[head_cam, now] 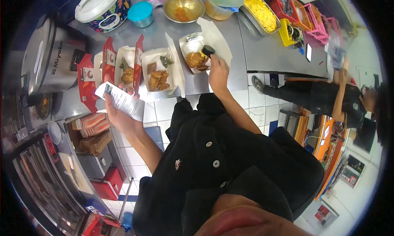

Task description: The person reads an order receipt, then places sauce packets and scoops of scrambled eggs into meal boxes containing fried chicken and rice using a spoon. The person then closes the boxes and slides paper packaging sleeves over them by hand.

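My left hand [118,112] holds a printed paper slip [123,102] in front of the red-lidded boxes. My right hand [219,72] reaches into an open paperboard meal box [223,48], its fingertips on a small black round cup-like object [208,50]. Fried chicken [196,60] and a white mound that looks like wrapped rice lie in that box. To its left, another open box [178,63] contains fried chicken [158,80], a white mound and a small green packet [166,60]. Farther left, a box with a red lid panel [139,62] stands partly filled beside another red box [87,79].
Along the back are a patterned rice container [104,12], a blue-lidded tub [140,14], a metal bowl [184,9] and a tray of yellow food [261,12]. A steel rice cooker [58,55] stands left. At right are a phone [308,52] and another person [332,97] handling a plastic bag.
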Demonstrator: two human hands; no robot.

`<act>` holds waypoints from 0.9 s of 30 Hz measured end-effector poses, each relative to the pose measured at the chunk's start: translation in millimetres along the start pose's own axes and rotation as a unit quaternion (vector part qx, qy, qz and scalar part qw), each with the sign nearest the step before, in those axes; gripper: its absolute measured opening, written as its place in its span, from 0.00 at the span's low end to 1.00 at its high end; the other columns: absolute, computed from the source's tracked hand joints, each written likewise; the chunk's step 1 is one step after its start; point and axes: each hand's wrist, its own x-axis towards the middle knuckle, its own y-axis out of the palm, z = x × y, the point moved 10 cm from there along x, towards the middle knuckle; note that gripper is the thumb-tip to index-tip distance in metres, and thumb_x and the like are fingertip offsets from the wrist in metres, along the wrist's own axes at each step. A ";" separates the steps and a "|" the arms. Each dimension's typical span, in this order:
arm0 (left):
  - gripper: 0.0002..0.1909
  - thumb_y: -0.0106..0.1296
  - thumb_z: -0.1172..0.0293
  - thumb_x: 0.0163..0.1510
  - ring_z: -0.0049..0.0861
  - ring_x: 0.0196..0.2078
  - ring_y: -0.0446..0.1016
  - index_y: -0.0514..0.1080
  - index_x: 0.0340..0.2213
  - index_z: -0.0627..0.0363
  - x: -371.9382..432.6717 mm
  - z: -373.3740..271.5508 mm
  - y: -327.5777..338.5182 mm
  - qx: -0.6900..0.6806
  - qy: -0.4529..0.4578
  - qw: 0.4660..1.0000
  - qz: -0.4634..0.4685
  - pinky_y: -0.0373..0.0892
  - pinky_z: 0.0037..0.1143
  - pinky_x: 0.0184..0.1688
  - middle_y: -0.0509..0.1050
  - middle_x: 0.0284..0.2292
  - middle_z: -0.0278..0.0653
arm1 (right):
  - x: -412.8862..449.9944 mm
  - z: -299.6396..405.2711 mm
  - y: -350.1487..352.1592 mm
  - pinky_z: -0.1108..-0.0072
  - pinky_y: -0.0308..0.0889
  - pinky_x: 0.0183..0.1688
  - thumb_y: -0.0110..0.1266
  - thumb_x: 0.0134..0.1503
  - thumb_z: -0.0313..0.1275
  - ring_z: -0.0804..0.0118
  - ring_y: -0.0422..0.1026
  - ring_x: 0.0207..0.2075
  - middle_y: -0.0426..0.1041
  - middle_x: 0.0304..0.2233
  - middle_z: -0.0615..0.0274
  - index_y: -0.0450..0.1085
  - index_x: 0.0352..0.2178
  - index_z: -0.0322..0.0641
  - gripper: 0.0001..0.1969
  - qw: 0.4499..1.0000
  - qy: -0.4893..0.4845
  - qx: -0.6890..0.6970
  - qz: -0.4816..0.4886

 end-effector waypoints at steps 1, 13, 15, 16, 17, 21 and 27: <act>0.28 0.38 0.58 0.68 0.28 0.35 0.68 0.55 0.65 0.55 0.4 1.1 0.5 -0.001 -0.004 1.000 0.004 0.69 0.27 0.35 0.69 0.39 0.41 | -0.2 -6.3 9.4 0.56 0.69 0.48 0.48 0.60 0.23 0.40 0.73 0.45 0.72 0.44 0.46 0.71 0.52 0.39 0.19 0.997 0.030 -0.049 0.046; 0.27 0.37 0.58 0.68 0.26 0.36 0.68 0.57 0.65 0.51 6.1 2.7 -1.8 0.044 0.003 0.998 -0.037 0.70 0.25 0.33 0.68 0.40 0.40 | 31.9 8.8 -65.5 0.61 0.71 0.33 0.47 0.65 0.27 0.46 0.75 0.30 0.72 0.36 0.52 0.72 0.52 0.41 0.16 0.999 -0.024 0.019 -0.026; 0.27 0.39 0.56 0.68 0.25 0.36 0.68 0.58 0.64 0.49 5.2 6.8 -2.3 0.084 0.010 0.993 -0.084 0.70 0.25 0.34 0.69 0.41 0.39 | 44.0 14.9 -110.5 0.66 0.71 0.28 0.47 0.66 0.28 0.54 0.74 0.25 0.72 0.32 0.56 0.72 0.51 0.39 0.15 0.989 -0.086 0.074 -0.099; 0.28 0.41 0.55 0.67 0.24 0.35 0.68 0.59 0.64 0.48 3.3 10.6 -4.6 0.057 0.010 0.995 -0.080 0.71 0.25 0.35 0.69 0.41 0.39 | 55.8 -4.4 -114.1 0.71 0.67 0.24 0.48 0.67 0.30 0.61 0.72 0.22 0.70 0.30 0.60 0.73 0.50 0.37 0.14 0.960 0.086 0.267 0.003; 0.28 0.41 0.56 0.67 0.24 0.35 0.68 0.58 0.65 0.47 3.6 15.3 -9.1 0.024 -0.005 0.996 -0.091 0.72 0.26 0.36 0.69 0.41 0.39 | 53.5 -21.9 -104.4 0.76 0.64 0.21 0.48 0.67 0.32 0.69 0.71 0.19 0.68 0.27 0.64 0.73 0.49 0.36 0.15 0.857 0.247 0.442 0.096; 0.28 0.40 0.58 0.68 0.25 0.36 0.69 0.54 0.66 0.46 -1.2 28.5 23.7 -0.009 0.025 1.000 -0.010 0.74 0.26 0.36 0.68 0.41 0.39 | 110.0 -107.2 -148.0 0.80 0.56 0.15 0.48 0.68 0.33 0.77 0.62 0.14 0.65 0.27 0.68 0.72 0.51 0.33 0.17 0.786 0.267 0.557 -0.022; 0.30 0.39 0.59 0.68 0.26 0.37 0.70 0.51 0.67 0.50 -14.9 52.5 66.9 0.068 0.076 0.995 -0.014 0.73 0.27 0.39 0.69 0.41 0.39 | 246.6 -262.6 -187.5 0.66 0.71 0.30 0.48 0.64 0.30 0.50 0.77 0.28 0.73 0.32 0.52 0.72 0.52 0.42 0.16 0.953 -0.079 -0.070 -0.282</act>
